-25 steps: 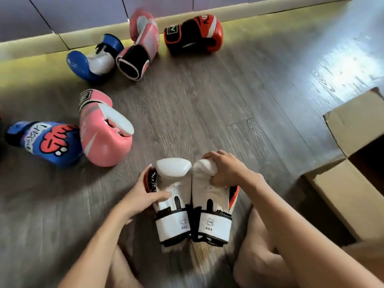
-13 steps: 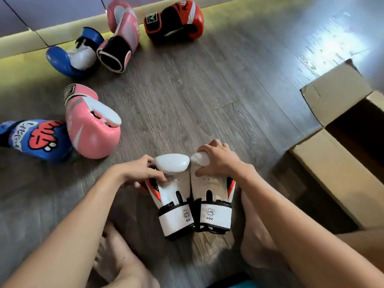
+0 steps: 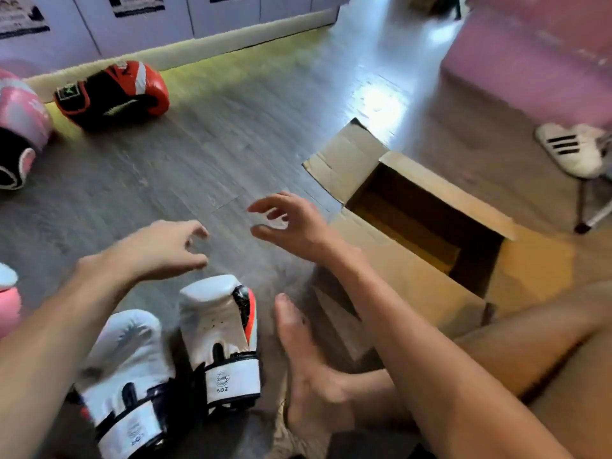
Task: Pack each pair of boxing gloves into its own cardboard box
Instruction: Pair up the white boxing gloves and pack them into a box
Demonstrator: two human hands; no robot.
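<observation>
- We sit on a grey wood floor [image 3: 231,144]. A pale wall [image 3: 231,11] runs along the far side. A pink seat [image 3: 530,54] and a white shoe [image 3: 569,147] are far off on our right.
- The white gloves [image 3: 218,326] lie on the floor close to our legs, side by side, with the cuffs toward us. Our bare foot [image 3: 308,359] is just beside them.
- Our left hand [image 3: 159,250] hangs over the floor just past the white gloves. Its fingers are loose and a bit curled, and it holds nothing.
- Our right hand [image 3: 291,223] is the same: fingers spread and bent, nothing in it. It is between the gloves and the box.
- The cardboard box [image 3: 414,276] stands on our right, touching our leg. Its top is open, and one flap [image 3: 344,160] lies folded out. The inside looks dark, and we see no gloves in it.
- A red and black glove [image 3: 112,94] and a pink glove [image 3: 20,117] lie well apart from us, near the wall.
- We think this white pair goes into the box next, since it is not packed yet.
- To do it well, we should put one hand on each side and press the two gloves together so they move as one.
- They look puffy and smooth, so a weak hold could let one slip.
- We should lift them over the near wall of the box, keep the flap out of the way, and lay them down flat.
</observation>
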